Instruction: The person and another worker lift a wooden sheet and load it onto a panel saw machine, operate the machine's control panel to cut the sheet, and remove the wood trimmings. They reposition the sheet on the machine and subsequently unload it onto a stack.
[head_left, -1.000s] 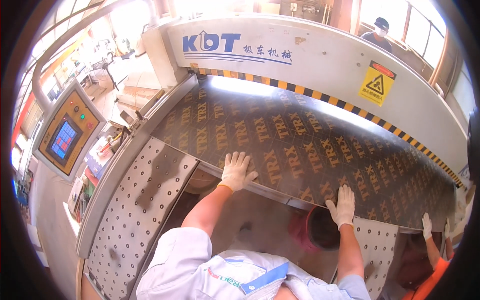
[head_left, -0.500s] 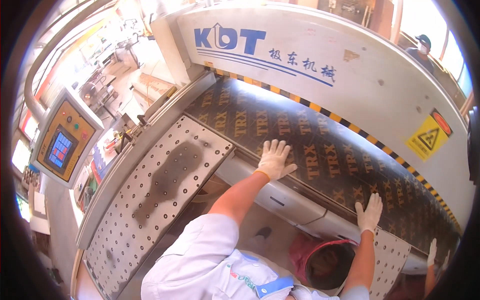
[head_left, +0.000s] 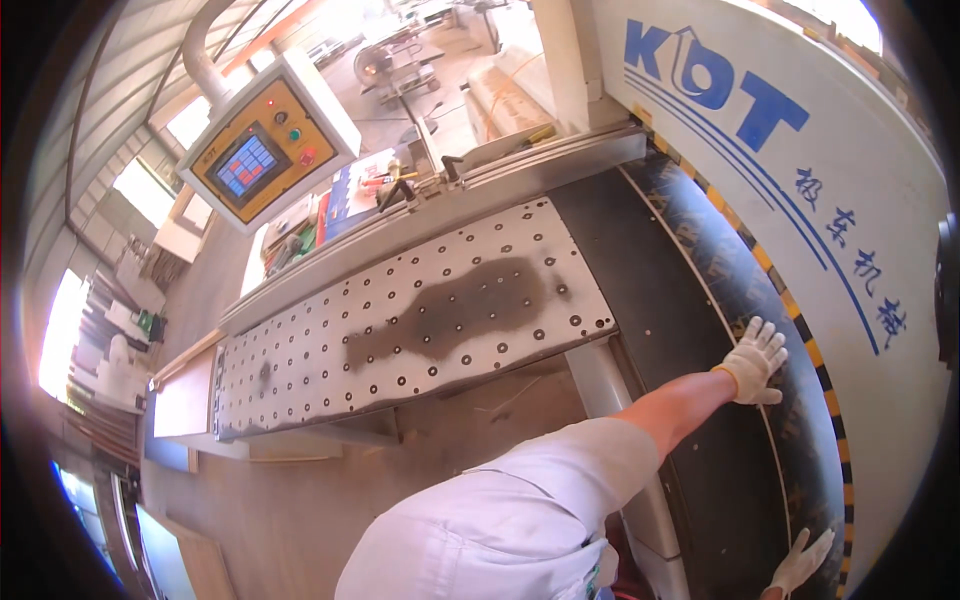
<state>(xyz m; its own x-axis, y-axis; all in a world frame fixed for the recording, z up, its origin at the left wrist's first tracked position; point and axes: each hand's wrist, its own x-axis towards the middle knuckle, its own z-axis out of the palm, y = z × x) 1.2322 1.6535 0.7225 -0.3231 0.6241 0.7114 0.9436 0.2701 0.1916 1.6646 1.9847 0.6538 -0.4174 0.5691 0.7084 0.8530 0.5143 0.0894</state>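
Directly under the wide, flat left grip (head_left: 757, 364), the dark printed panel (head_left: 705, 232), seemingly also under the wide right grip (head_left: 800, 564).

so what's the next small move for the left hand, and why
Probably ease the left hand back toward the near edge of the dark patterned sheet: its spread fingers look close to the machine's black-and-yellow striped edge and point toward it. It lies open, gripping nothing, so it looks free to slide back.
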